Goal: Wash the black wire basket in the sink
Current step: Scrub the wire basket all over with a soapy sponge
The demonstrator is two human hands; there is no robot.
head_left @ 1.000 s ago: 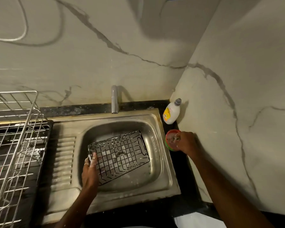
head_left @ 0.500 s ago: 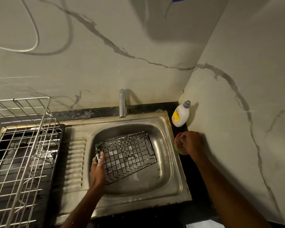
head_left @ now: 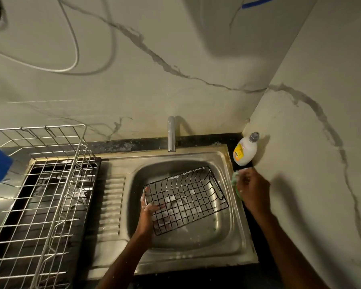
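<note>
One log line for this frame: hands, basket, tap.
left hand grips black wire basket in sink | right hand holds green scrubber | tap off

Single head-worn view, wide-angle, looking forward and steeply down from above the person's standing position. The steel sink (head_left: 181,257) sits near the centre of the frame, close below the camera; both forearms enter from the bottom edge. The view faces the wall corner behind the tap (head_left: 171,134), with a wire drying rack (head_left: 50,184) at the left margin. Straight lines bow toward the edges.
</note>
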